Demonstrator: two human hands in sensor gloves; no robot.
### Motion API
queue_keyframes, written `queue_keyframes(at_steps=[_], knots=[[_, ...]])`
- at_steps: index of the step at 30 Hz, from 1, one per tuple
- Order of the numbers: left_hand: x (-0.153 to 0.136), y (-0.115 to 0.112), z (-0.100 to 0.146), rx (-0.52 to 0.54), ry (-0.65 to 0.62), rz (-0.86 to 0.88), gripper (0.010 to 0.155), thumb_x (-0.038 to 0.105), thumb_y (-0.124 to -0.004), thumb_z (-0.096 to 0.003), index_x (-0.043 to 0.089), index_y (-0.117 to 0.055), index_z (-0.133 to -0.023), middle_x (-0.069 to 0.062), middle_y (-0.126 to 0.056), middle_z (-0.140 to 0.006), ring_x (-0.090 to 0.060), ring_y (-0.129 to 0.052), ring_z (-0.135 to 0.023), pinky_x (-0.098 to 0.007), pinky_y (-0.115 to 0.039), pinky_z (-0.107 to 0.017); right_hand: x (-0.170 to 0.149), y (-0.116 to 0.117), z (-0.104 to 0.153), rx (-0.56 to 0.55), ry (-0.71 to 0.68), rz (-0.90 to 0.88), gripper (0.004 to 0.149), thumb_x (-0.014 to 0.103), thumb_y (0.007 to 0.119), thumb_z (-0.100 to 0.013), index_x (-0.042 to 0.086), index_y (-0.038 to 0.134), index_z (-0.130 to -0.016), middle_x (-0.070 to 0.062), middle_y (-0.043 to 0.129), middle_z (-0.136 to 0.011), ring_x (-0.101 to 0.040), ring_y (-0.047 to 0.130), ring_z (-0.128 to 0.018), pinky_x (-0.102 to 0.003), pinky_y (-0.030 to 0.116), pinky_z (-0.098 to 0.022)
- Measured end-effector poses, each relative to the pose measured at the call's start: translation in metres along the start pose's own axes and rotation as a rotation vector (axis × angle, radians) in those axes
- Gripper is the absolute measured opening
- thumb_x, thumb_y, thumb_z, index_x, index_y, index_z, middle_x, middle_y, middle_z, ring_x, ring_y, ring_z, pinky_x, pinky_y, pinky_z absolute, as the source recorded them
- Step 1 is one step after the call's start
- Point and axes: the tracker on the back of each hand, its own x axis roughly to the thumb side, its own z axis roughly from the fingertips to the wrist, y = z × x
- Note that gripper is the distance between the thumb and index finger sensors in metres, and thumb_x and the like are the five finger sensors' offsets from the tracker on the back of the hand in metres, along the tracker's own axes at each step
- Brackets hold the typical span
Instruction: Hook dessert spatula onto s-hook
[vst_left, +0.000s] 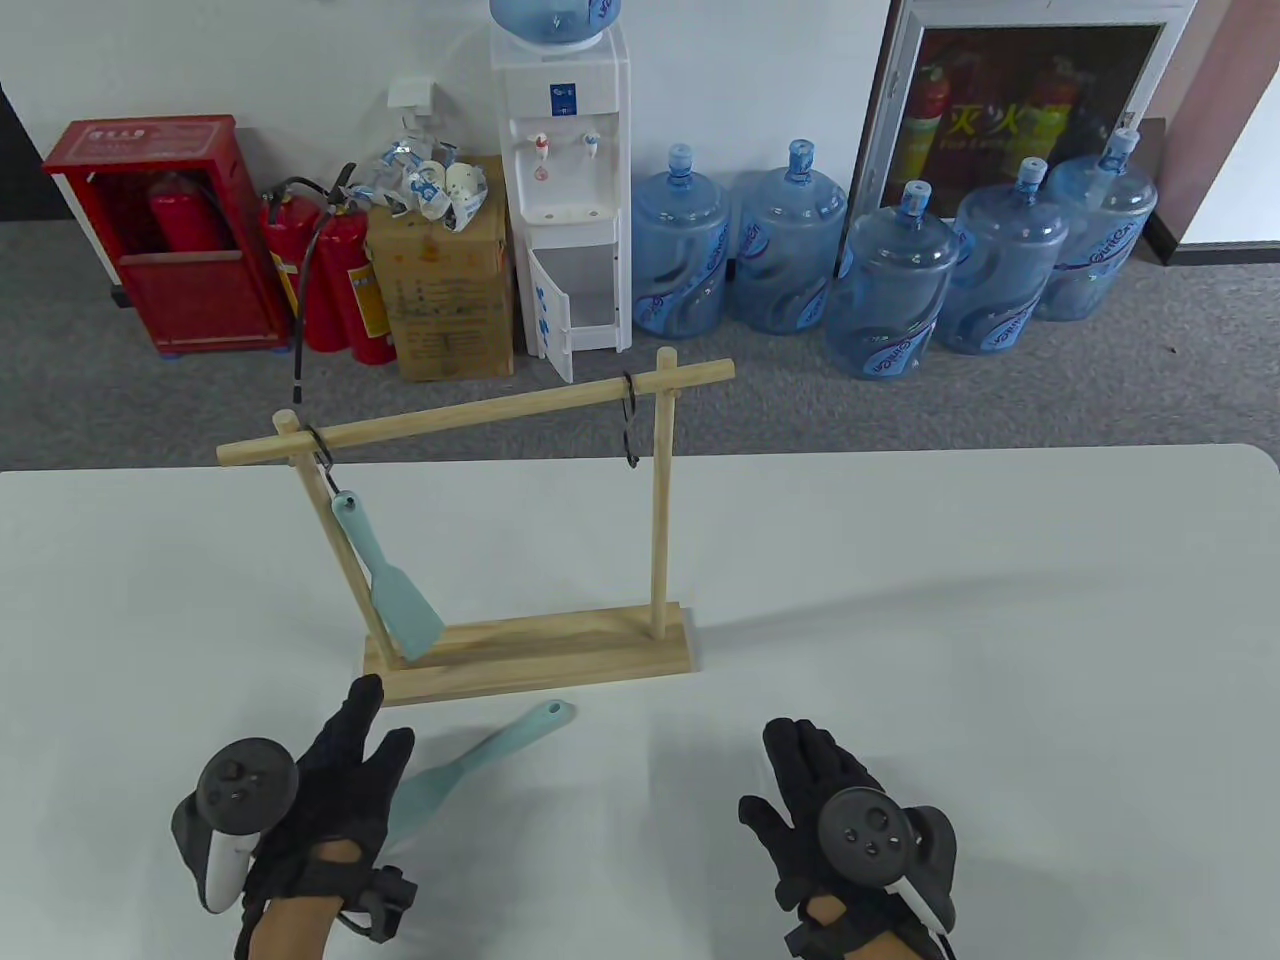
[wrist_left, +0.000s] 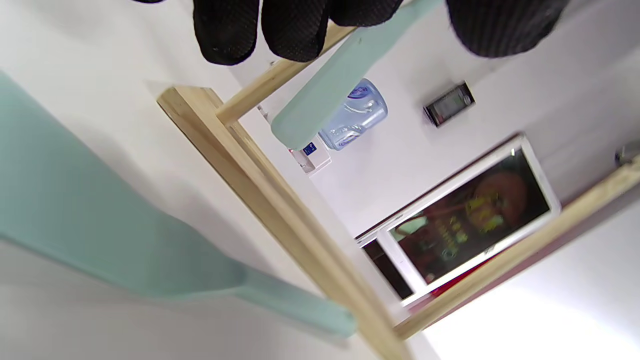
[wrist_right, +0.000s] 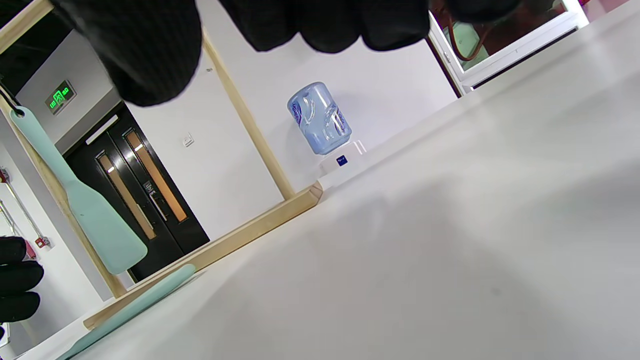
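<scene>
Two gloved hands sit at the bottom edge of the table view, each with a tracker strapped to its back. The left hand (vst_left: 320, 800) is flat and loose, fingers stretched forward, gripping nothing. Its fingertips reach over the blade end of a mint spatula (vst_left: 480, 765) lying on the white table (vst_left: 1000, 650); whether they touch the blade cannot be told. This spatula lies at a slant, handle pointing up and to the right, with the hole in the handle tip just in front of the rack's base. In the left wrist view its broad blade (wrist_left: 100, 225) fills the lower left.

The right hand (vst_left: 840, 820) rests well apart to the right, fingers extended and released, holding nothing.

Behind the hands stands a wooden rack (vst_left: 530, 655): a flat base, two upright posts and a sloping crossbar (vst_left: 480, 410). A black s-hook (vst_left: 320, 455) hangs at the crossbar's left end and carries a second spatula (vst_left: 395, 590), which hangs blade down beside the left post, its blade edge near the base. Another s-hook (vst_left: 630, 430) hangs by the right post with nothing on it.

Beyond the table, on grey carpet, are a water dispenser (vst_left: 565, 190), blue water bottles (vst_left: 890, 270), a cardboard box (vst_left: 440, 290) and red fire extinguishers (vst_left: 335, 280).
</scene>
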Motion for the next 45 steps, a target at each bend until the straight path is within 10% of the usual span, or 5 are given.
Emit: queue_keyframes(at_steps=[6, 21, 30, 36, 45], knots=[[-0.006, -0.014, 0.002, -0.148, 0.106, -0.363, 0.075, 0.061, -0.068, -0.0484, 0.031, -0.044, -0.112, -0.009, -0.047, -0.122, -0.048, -0.049, -0.111, -0.071, -0.029, -0.078, 0.002, 0.002, 0.000, 0.008, 0.002, 0.011, 0.076, 0.051, 0.076, -0.044, 0.020, 0.047, -0.106, -0.011, 0.041, -0.106, -0.041, 0.051, -0.097, -0.064, 0.043, -0.068], [-0.016, -0.042, 0.000, -0.372, 0.318, -0.622, 0.076, 0.059, -0.076, -0.0468, 0.029, -0.044, -0.109, -0.009, -0.034, -0.121, -0.043, -0.030, -0.113, -0.066, -0.031, -0.080, 0.002, 0.004, 0.001, 0.023, 0.011, 0.015, 0.075, 0.051, 0.077, -0.044, 0.019, 0.048, -0.106, -0.011, 0.041, -0.106, -0.042, 0.051, -0.097, -0.064, 0.043, -0.068], [-0.002, -0.040, -0.002, -0.276, 0.267, -0.726, 0.067, 0.049, -0.082, -0.0448, 0.027, -0.058, -0.103, -0.012, -0.063, -0.106, -0.037, -0.062, -0.096, -0.059, -0.055, -0.072, 0.002, 0.004, 0.000, 0.034, 0.017, 0.011, 0.075, 0.051, 0.077, -0.044, 0.019, 0.049, -0.106, -0.011, 0.042, -0.106, -0.042, 0.052, -0.096, -0.064, 0.043, -0.068], [0.006, -0.031, 0.000, -0.221, 0.251, -0.654, 0.057, 0.045, -0.088, -0.0410, 0.023, -0.076, -0.093, -0.006, -0.096, -0.072, -0.027, -0.100, -0.047, -0.049, -0.078, -0.039, 0.002, 0.004, 0.000, 0.037, 0.019, 0.012, 0.075, 0.051, 0.077, -0.044, 0.019, 0.049, -0.106, -0.011, 0.042, -0.106, -0.042, 0.052, -0.096, -0.064, 0.043, -0.068], [0.005, -0.021, 0.000, -0.083, 0.066, -0.508, 0.047, 0.044, -0.076, -0.0475, 0.020, -0.086, -0.086, -0.010, -0.105, -0.060, -0.022, -0.103, -0.034, -0.046, -0.081, -0.036, 0.001, 0.001, 0.000, 0.025, 0.021, 0.003, 0.075, 0.051, 0.077, -0.044, 0.019, 0.048, -0.106, -0.011, 0.042, -0.106, -0.042, 0.052, -0.097, -0.064, 0.043, -0.068]])
